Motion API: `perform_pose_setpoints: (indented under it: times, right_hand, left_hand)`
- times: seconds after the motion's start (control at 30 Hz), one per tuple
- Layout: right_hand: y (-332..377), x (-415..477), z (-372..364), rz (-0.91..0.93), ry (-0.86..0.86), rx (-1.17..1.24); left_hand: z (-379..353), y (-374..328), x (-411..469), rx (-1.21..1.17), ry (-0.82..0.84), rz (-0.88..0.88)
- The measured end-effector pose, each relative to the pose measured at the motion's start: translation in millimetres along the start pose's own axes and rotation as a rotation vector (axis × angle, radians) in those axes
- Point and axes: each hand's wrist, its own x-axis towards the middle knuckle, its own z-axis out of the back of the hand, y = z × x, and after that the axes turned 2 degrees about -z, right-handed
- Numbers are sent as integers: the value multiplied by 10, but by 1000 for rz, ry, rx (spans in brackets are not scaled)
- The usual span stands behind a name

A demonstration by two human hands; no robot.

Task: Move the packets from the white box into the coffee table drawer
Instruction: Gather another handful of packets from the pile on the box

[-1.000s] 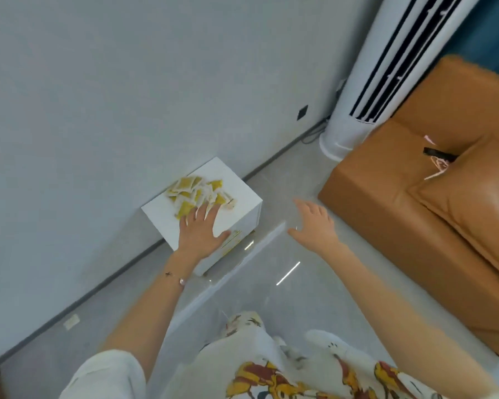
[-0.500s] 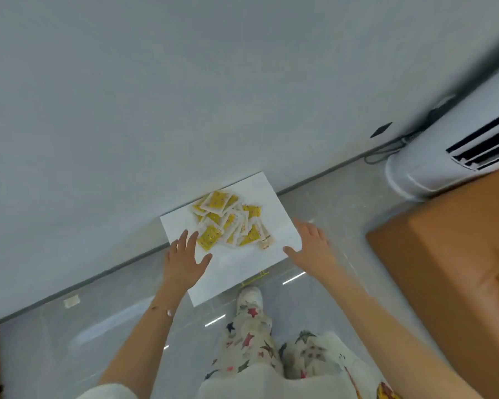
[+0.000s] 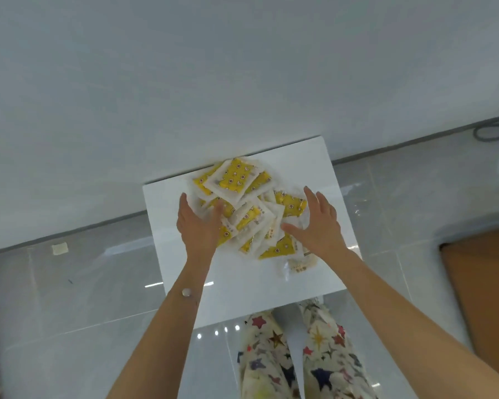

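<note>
The head camera looks almost straight down on a white box (image 3: 271, 289), whose flat top fills the middle of the view and whose far edge sits against the base of a pale wall (image 3: 185, 82). A loose heap of packets (image 3: 249, 208) lies on the far half of that top, yellow faces with white sealed borders, overlapping and tilted every which way (one paler packet (image 3: 298, 264) lies a little apart at the near right edge of the heap).

The left hand (image 3: 198, 226) comes in palm down on the left flank of the heap, its fingers together and extended, the tips lying on the nearest packets. The right hand (image 3: 317, 226) mirrors it on the right flank, fingers spread a little apart and straight, thumb pointing in toward the heap and touching its edge. Neither hand has closed around anything; the packets sit between the two palms, all resting on the box.

A small bead bracelet (image 3: 187, 292) shows on the left wrist. Below the box, star-patterned trousers (image 3: 306, 355) stand on a glossy grey tiled floor (image 3: 69, 312). An orange-brown sofa edge (image 3: 484, 298) shows at the right, well apart from the box. No drawer is in view.
</note>
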Motion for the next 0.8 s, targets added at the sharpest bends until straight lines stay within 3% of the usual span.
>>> perform_pose_setpoints:
  times: [0.13,0.3,0.4,0.57,0.8]
  right_hand:
    - [-56,52,-198,46,8,-85]
    - [-206,74,-248,129,-115,-92]
    - [-267,176,-203,144,-98,152]
    - [-193,254,-87,-4,7,549]
    - [-140,222,149,-17,-38,525]
  left_hand:
    - [-265,-201,183,-3,-85,228]
    - [-463,-232,191,112,-96,196]
    - [-426,-187,219,76,-136,168]
    - [-312,-120,217,-206,-181,75]
    - [-128,-175,63,-504,-159,123]
